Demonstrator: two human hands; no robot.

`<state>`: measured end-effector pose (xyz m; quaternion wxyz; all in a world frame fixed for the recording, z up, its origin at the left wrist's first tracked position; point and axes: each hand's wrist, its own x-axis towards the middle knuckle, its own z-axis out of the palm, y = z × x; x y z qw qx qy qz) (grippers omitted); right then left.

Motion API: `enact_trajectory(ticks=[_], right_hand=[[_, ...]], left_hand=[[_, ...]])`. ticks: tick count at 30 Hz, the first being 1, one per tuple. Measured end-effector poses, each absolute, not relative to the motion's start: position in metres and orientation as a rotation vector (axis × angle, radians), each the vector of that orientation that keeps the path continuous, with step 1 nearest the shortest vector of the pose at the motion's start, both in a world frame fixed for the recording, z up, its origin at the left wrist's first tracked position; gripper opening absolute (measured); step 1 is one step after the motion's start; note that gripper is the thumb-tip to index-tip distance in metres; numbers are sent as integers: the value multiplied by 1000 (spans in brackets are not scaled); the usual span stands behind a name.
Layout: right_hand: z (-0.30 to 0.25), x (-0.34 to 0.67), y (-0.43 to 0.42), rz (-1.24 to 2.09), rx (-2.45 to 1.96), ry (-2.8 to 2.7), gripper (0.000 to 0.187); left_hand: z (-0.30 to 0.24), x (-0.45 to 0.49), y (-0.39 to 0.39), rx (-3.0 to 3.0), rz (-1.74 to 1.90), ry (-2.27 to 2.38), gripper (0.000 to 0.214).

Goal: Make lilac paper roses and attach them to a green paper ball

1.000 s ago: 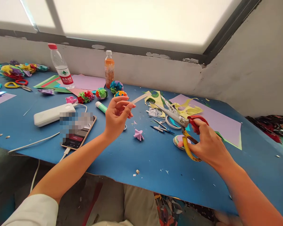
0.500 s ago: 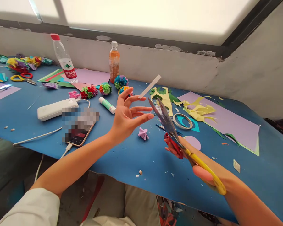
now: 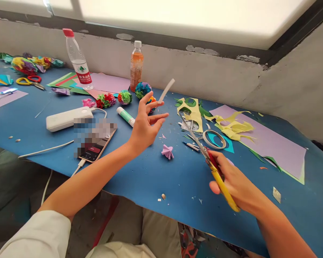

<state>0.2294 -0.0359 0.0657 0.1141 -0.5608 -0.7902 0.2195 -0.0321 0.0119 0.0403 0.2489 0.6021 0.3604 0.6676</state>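
My left hand [image 3: 146, 125] is raised over the table with its fingers spread. A short whitish strip [image 3: 167, 91], apparently tape, clings to one of its fingertips and points up to the right. My right hand [image 3: 230, 177] grips scissors [image 3: 219, 182] with red and yellow handles; their blades look closed and point up to the left. Between the hands, a small folded lilac paper piece [image 3: 167, 152] lies on the blue tabletop. A tape roll [image 3: 214, 139] lies beyond the scissors on turquoise paper, with a pen [image 3: 190, 146] beside it.
Yellow paper scraps [image 3: 233, 127] and lilac sheets [image 3: 274, 143] lie right. A glue stick [image 3: 125, 116], phone [image 3: 97, 147], white power bank [image 3: 69, 119] and cable are left. A water bottle [image 3: 80, 68], orange drink bottle [image 3: 137, 66] and several paper balls [image 3: 125, 97] stand behind.
My right hand has turned and moved slightly right with the scissors, whose blades have come together. My left hand stays raised with the strip on its fingertip. The view has shifted slightly.
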Motion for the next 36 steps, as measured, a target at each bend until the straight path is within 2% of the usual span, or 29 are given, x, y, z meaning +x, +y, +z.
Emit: enact_trajectory(ticks=[3, 9, 14, 23, 36], right_hand=[[65, 231, -26, 238, -1762, -2388, 84], [58, 240, -20, 143, -1735, -2448, 73], [53, 242, -21, 145, -1690, -2477, 74], [59, 239, -26, 333, -1810, -2373, 78], [61, 238, -31, 469, -1854, -2243, 72]], left_hand=[[40, -39, 16, 1857, 1788, 1183, 60], [43, -43, 19, 1780, 1687, 1338, 37], [46, -39, 15, 1712, 1680, 1109, 28], [57, -37, 4, 1755, 1702, 1052, 20], [52, -34, 0, 2033, 1716, 901, 22]])
